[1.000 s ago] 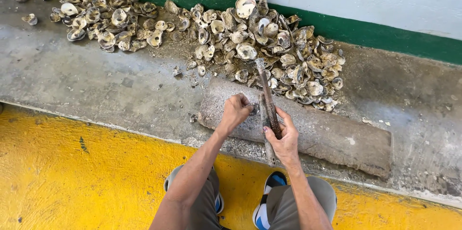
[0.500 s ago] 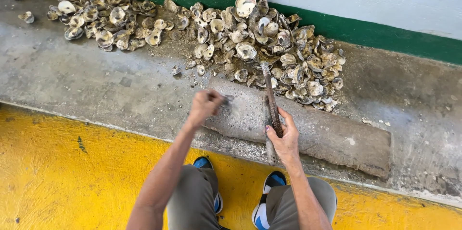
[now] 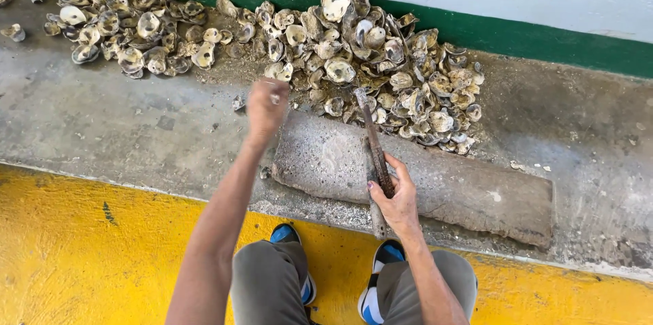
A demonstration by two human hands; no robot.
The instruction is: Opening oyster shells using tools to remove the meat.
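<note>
We crouched at the ledge, tool in one hand, a small shell in the other.

Our right hand (image 3: 396, 197) had its fingers wrapped around the long, rusty metal bar (image 3: 373, 141), which lay across the flat grey stone slab (image 3: 469, 192) pointing at the heap of pale oyster shells (image 3: 381, 70). We judged the bar stiff and heavy, best gripped low. Our left hand (image 3: 266, 104), blurred, seemed closed on a small whitish shell piece (image 3: 274, 99); brittle and sharp-edged, probably. The bar's lower end was hidden.
</note>
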